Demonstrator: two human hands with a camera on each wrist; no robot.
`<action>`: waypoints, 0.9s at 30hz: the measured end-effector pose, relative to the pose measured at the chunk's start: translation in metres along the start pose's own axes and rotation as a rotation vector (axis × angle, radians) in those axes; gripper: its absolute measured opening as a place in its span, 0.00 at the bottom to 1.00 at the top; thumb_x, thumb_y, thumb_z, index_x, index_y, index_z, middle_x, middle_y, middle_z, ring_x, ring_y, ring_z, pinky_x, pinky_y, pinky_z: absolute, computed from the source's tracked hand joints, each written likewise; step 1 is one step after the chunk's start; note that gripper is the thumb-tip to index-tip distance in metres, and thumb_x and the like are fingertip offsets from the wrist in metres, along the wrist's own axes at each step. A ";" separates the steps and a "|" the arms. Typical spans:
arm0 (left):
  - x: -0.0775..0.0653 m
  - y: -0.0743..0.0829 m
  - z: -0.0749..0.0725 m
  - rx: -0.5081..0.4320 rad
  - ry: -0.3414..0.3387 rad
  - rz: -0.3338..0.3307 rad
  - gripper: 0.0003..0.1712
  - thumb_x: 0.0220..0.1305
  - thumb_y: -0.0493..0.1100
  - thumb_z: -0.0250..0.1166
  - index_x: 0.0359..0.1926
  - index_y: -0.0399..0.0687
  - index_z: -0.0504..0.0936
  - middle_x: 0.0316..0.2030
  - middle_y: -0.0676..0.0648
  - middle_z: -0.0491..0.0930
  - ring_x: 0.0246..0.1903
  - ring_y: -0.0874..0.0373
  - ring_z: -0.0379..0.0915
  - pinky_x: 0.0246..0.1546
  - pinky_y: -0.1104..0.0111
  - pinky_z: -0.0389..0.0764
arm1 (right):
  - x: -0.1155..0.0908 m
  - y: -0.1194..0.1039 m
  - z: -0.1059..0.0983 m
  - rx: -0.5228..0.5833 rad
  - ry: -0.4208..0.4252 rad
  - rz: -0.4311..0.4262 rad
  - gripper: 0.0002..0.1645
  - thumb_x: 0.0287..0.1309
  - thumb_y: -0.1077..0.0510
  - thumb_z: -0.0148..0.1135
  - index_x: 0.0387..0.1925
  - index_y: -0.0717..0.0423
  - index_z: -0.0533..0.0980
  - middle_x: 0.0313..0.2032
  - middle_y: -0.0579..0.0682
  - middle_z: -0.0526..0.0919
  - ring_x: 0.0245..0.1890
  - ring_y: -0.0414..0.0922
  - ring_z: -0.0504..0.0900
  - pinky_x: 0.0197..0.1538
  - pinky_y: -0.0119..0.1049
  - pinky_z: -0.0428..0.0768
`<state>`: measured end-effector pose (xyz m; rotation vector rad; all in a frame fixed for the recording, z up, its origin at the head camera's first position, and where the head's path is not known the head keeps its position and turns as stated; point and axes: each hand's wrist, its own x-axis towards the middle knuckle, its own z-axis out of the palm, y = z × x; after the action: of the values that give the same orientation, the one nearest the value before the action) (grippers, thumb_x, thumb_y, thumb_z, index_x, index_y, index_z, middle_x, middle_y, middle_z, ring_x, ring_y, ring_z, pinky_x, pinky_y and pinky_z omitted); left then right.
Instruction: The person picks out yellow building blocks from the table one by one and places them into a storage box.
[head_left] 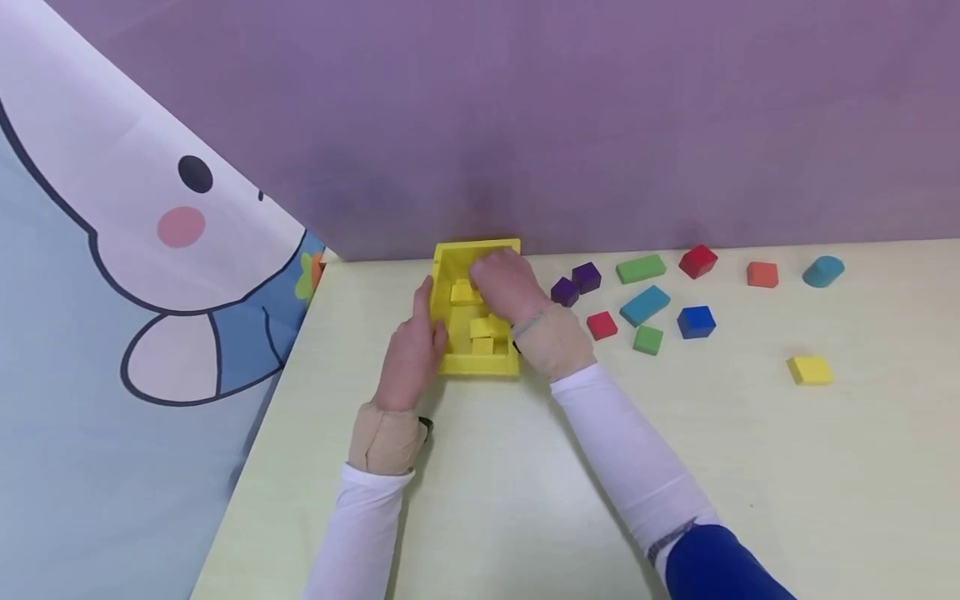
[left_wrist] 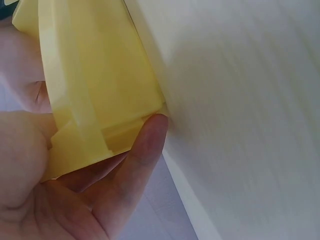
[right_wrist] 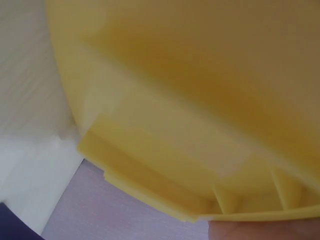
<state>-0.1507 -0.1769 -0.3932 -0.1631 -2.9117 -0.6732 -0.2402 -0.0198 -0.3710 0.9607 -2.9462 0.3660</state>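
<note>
The left hand [head_left: 411, 350] lies against the left wall of the yellow tray [head_left: 442, 265], fingers fairly straight and pressed to its side; in the left wrist view one fingertip [left_wrist: 152, 131] touches the tray's lower edge. The tray stands on the bench [head_left: 525, 467] near the back wall, with yellow blocks [head_left: 480, 333] inside. The right hand [head_left: 504, 283] reaches into it, fingers bent over a block (whether they pinch it I cannot tell). The tray looks like thin, stiff, light plastic, likely to slide, so bracing a side wall suits it. The loose blocks [head_left: 645, 304] to the right seem light, probably foam, best taken by opposite flat faces
</note>
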 end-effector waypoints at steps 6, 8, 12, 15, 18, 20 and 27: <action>-0.003 0.001 0.001 -0.010 -0.011 -0.018 0.37 0.64 0.41 0.48 0.71 0.50 0.45 0.17 0.46 0.67 0.16 0.52 0.64 0.19 0.61 0.66 | -0.003 0.000 0.000 -0.024 -0.007 -0.008 0.10 0.50 0.69 0.52 0.23 0.53 0.76 0.21 0.47 0.74 0.26 0.46 0.70 0.40 0.39 0.68; -0.003 0.001 0.001 -0.011 -0.010 -0.017 0.37 0.64 0.41 0.48 0.71 0.50 0.44 0.16 0.46 0.67 0.16 0.52 0.64 0.19 0.61 0.66 | -0.004 0.001 0.001 0.015 -0.002 -0.002 0.10 0.52 0.67 0.51 0.25 0.53 0.78 0.24 0.47 0.77 0.28 0.46 0.72 0.42 0.39 0.68; -0.003 0.001 0.002 -0.019 -0.020 -0.029 0.37 0.64 0.42 0.48 0.71 0.51 0.44 0.16 0.46 0.67 0.16 0.52 0.64 0.18 0.62 0.66 | -0.008 0.005 0.001 0.165 0.011 0.016 0.12 0.57 0.61 0.51 0.36 0.52 0.81 0.35 0.46 0.81 0.38 0.45 0.76 0.50 0.37 0.68; -0.003 0.001 0.001 -0.021 -0.029 -0.039 0.37 0.64 0.42 0.48 0.71 0.51 0.44 0.16 0.46 0.67 0.15 0.52 0.63 0.18 0.62 0.65 | -0.012 0.010 0.001 0.284 0.072 0.006 0.14 0.60 0.58 0.51 0.44 0.52 0.79 0.44 0.45 0.80 0.47 0.43 0.74 0.55 0.35 0.67; -0.003 0.000 0.001 -0.015 -0.023 -0.037 0.38 0.63 0.41 0.48 0.71 0.52 0.43 0.16 0.46 0.67 0.14 0.53 0.62 0.16 0.62 0.64 | -0.018 0.018 -0.001 0.373 0.192 -0.040 0.14 0.62 0.57 0.49 0.45 0.51 0.78 0.45 0.44 0.78 0.49 0.42 0.73 0.54 0.33 0.67; -0.003 0.000 0.000 -0.013 -0.016 -0.033 0.38 0.63 0.40 0.48 0.71 0.51 0.43 0.15 0.46 0.66 0.13 0.53 0.61 0.15 0.62 0.63 | -0.024 0.025 -0.004 0.404 0.276 -0.067 0.13 0.62 0.56 0.49 0.44 0.49 0.78 0.43 0.43 0.77 0.47 0.40 0.72 0.53 0.31 0.68; -0.001 0.000 0.000 -0.024 -0.008 -0.011 0.37 0.62 0.38 0.47 0.71 0.49 0.44 0.14 0.46 0.65 0.12 0.54 0.58 0.14 0.63 0.62 | -0.049 0.044 -0.018 0.429 0.354 -0.092 0.13 0.63 0.56 0.48 0.42 0.49 0.78 0.40 0.42 0.77 0.43 0.38 0.71 0.49 0.31 0.69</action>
<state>-0.1493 -0.1764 -0.3937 -0.1533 -2.9147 -0.7107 -0.2269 0.0470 -0.3673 0.9391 -2.5380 1.0723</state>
